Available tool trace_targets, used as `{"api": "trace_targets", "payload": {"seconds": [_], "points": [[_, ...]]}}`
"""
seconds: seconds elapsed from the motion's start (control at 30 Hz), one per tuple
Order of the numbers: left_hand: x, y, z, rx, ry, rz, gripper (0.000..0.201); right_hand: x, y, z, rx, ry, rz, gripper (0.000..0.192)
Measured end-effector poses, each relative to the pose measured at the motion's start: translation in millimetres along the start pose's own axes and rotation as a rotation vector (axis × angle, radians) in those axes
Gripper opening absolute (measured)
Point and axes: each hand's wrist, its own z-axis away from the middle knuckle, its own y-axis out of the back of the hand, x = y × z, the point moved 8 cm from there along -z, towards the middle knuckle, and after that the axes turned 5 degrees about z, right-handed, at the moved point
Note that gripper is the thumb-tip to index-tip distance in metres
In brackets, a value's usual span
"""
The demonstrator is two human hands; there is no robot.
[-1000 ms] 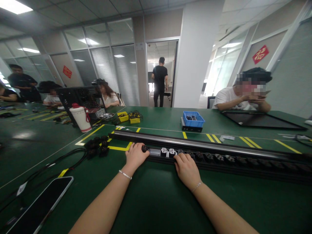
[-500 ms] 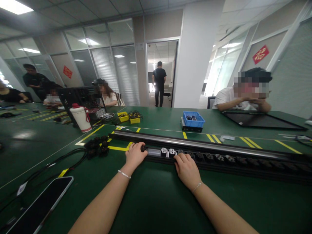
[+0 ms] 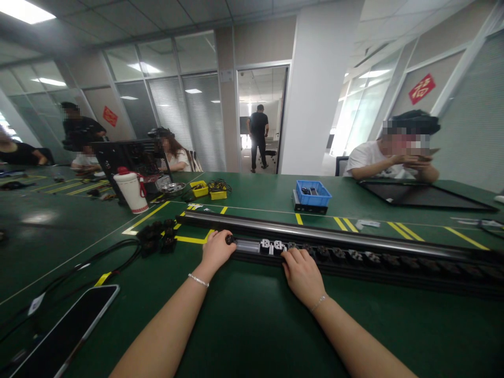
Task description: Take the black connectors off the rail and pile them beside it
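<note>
A long black power strip rail (image 3: 354,247) lies across the green table (image 3: 252,320), with a row of socket modules set in its near channel. My left hand (image 3: 218,249) holds a small black socket module (image 3: 229,239) against the rail's left part. My right hand (image 3: 302,273) rests on the rail with fingertips pressing a socket just right of two white sockets (image 3: 271,245). A pile of loose black socket modules (image 3: 157,236) lies left of my left hand.
A phone (image 3: 65,331) lies at the near left beside black cables (image 3: 94,260). Further back stand a white jug (image 3: 132,191), yellow bins (image 3: 208,190) and a blue bin (image 3: 313,193). A person (image 3: 388,155) sits across at the right; others sit at the far left.
My left hand with the black module has shifted slightly left and away along the rail. The right hand stays put. People in the background have walked on.
</note>
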Motion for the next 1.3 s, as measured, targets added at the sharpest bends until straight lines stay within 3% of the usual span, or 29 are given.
{"api": "trace_targets", "payload": {"seconds": [0.63, 1.3], "points": [[1, 1.5, -7, -0.01, -0.129, -0.004, 0.028, 1, 1, 0, -0.007, 0.002, -0.007, 0.016], [-10, 2.3, -15, -0.038, -0.115, 0.054, 0.031, -1, 3, 0, -0.009, 0.009, -0.001, 0.016]]}}
